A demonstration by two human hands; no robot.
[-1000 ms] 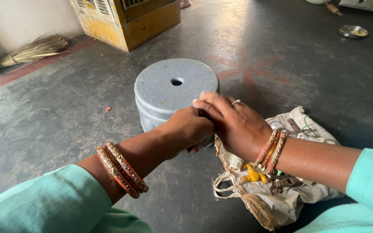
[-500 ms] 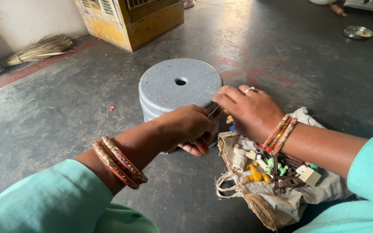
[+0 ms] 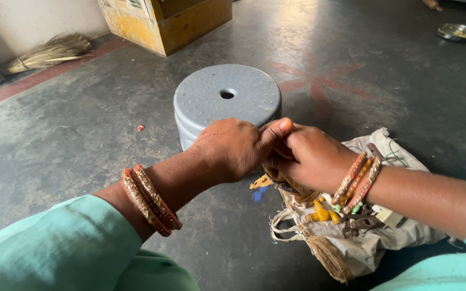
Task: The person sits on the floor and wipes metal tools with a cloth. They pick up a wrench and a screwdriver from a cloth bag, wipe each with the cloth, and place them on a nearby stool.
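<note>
Left hand [image 3: 232, 148] and right hand [image 3: 309, 157] were closed together, pinching small yellowish piece [image 3: 284, 177], mostly hidden, above cloth bag [image 3: 368, 245], beside grey stool [image 3: 226, 99]. Piece seemed light, thin, probably soft; best held by fingertips at its end.

Single head-worn view — looked steeply down, close over both hands [image 3: 276, 153], floor [image 3: 82, 134] receding to far wall.
</note>
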